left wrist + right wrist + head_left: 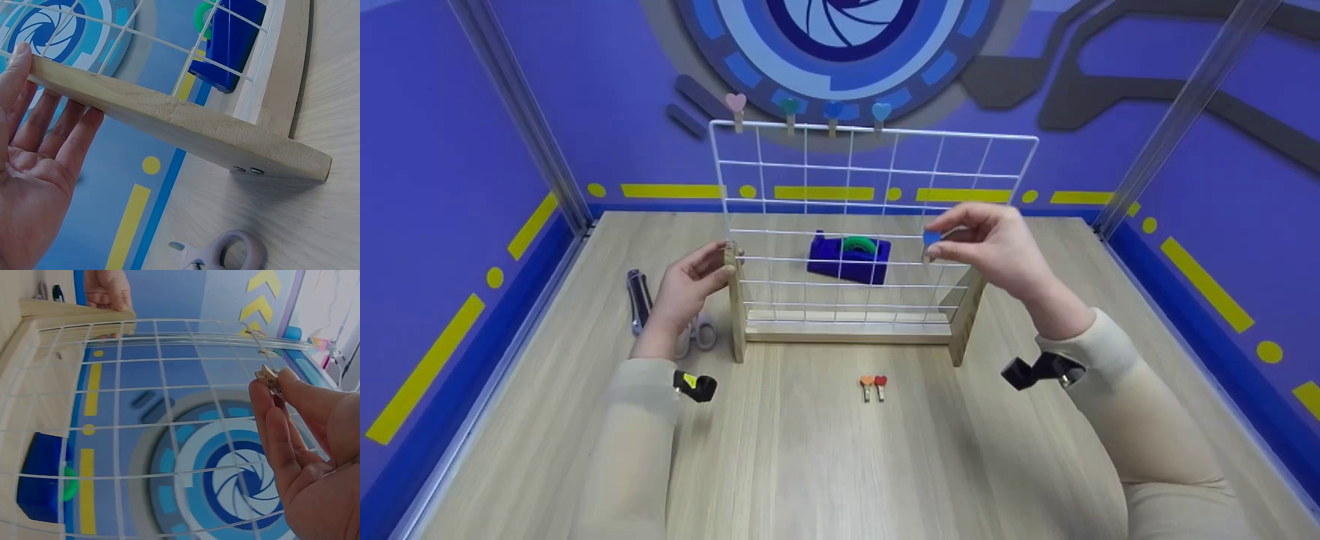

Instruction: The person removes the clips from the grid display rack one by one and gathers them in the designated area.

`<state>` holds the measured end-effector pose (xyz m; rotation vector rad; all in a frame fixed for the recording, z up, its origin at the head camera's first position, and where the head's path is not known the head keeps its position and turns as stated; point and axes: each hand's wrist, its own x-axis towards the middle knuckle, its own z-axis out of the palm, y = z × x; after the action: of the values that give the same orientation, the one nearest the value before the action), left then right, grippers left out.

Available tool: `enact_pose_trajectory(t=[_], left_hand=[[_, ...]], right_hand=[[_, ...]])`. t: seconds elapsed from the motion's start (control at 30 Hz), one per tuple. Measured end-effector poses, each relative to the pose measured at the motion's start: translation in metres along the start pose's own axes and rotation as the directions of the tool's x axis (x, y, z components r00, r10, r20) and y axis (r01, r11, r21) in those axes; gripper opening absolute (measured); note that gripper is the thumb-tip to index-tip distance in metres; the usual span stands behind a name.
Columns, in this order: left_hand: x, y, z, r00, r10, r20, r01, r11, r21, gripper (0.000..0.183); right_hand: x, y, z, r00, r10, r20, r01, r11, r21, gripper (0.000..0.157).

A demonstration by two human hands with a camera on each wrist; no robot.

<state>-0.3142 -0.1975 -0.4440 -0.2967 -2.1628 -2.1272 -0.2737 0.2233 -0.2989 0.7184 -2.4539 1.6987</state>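
My right hand (997, 244) pinches a small wooden clothespin with a blue heart (931, 237) between thumb and fingertips, in front of the right part of a white wire grid (960, 135). In the right wrist view the clothespin's wooden legs (268, 376) poke out past the fingertips. My left hand (688, 289) grips the top of the grid's left wooden upright (737, 315), thumb on one side and fingers on the other. Several heart clothespins, pink (736, 105), green, blue and light blue, stand along the grid's top wire, left of its middle.
On the table before the stand lie an orange-heart clothespin (867, 386) and a red-heart clothespin (881, 386). Behind the grid sits a blue tape dispenser (847, 262) with green tape. Scissors (247, 250) and a dark stapler-like tool (638, 296) lie by the left hand.
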Motion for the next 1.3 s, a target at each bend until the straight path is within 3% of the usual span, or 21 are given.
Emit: enact_pose_trajectory(t=[0.3,0.83,1.03,1.3], left_hand=[[-0.001,0.000,-0.001,1.000,0.002,0.009,-0.002,1.000,-0.001,0.057],[0.000,0.000,0.000,1.000,-0.005,-0.006,0.005,1.000,-0.006,0.055],[0.001,0.001,0.000,1.000,-0.008,-0.002,0.008,1.000,0.011,0.056],[0.001,0.001,0.001,1.000,-0.020,-0.004,0.020,1.000,0.014,0.055]], right_hand=[[-0.026,0.048,0.021,0.986,0.147,0.080,-0.146,0.989,-0.020,0.023],[-0.059,0.128,0.056,0.948,0.248,0.201,-0.264,0.963,0.056,0.025],[-0.072,0.151,0.068,0.927,0.313,0.206,-0.316,0.949,-0.024,0.023],[-0.079,0.169,0.081,0.929,0.324,0.178,-0.297,0.941,-0.160,0.018]])
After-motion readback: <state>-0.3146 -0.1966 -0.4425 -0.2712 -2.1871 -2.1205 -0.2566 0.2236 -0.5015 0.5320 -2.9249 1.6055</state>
